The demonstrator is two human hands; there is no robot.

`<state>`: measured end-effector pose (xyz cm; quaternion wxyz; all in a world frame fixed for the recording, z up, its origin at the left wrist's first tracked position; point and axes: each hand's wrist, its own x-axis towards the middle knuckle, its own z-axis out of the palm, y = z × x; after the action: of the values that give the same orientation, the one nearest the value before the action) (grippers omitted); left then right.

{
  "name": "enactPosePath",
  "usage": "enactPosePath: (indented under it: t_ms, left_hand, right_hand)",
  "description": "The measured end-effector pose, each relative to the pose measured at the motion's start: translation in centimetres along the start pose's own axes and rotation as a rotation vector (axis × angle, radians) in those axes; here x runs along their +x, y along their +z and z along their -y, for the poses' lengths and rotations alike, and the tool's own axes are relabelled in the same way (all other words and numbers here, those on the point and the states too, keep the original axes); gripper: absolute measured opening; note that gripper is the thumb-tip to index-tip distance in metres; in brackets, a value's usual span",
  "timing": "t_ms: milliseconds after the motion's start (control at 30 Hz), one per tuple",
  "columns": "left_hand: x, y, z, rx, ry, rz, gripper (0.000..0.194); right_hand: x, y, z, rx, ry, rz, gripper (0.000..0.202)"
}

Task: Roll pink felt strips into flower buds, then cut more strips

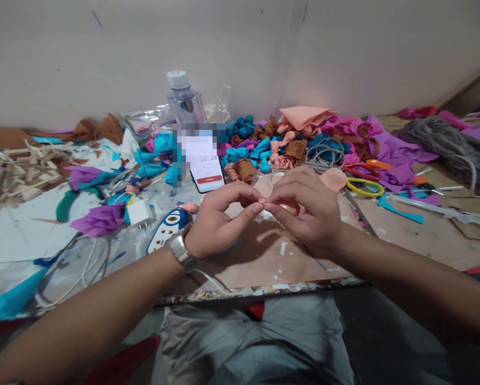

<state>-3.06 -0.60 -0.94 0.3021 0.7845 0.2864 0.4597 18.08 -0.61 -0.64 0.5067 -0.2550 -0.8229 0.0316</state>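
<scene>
Over the near middle of the table, both hands meet fingertip to fingertip. My left hand (227, 216), with a metal watch on its wrist, pinches a small twist of peach crepe paper (263, 201) between thumb and finger. From the other side my right hand (310, 208) grips the same bit of paper, its fingers curled and hiding most of it. A flat peach paper piece (334, 180) shows just beyond the right hand. Behind the left wrist lies a blue and white power strip (169, 227), with a small peach paper twist (189, 207) near its end.
A phone (208, 171) leans before a clear bottle (185, 101). Crumpled coloured crepe paper (264, 149) is heaped along the wall. Right are yellow-handled scissors (365, 187), a glue gun (444, 208) and grey yarn (452, 141). Left are wood sticks (18, 166) and a white charger (140, 213).
</scene>
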Motion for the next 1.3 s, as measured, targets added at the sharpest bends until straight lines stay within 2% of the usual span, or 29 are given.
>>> enactPosePath:
  t_ms: [767, 1300]
  left_hand:
    - [-0.01, -0.02, 0.06, -0.024, -0.003, 0.02, 0.01]
    - [-0.1, 0.05, 0.01, 0.087, 0.04, -0.031, 0.011]
  right_hand:
    - [-0.06, -0.12, 0.11, -0.034, -0.019, -0.011, 0.005]
    - [-0.11, 0.08, -0.15, 0.042, 0.056, -0.002, 0.005]
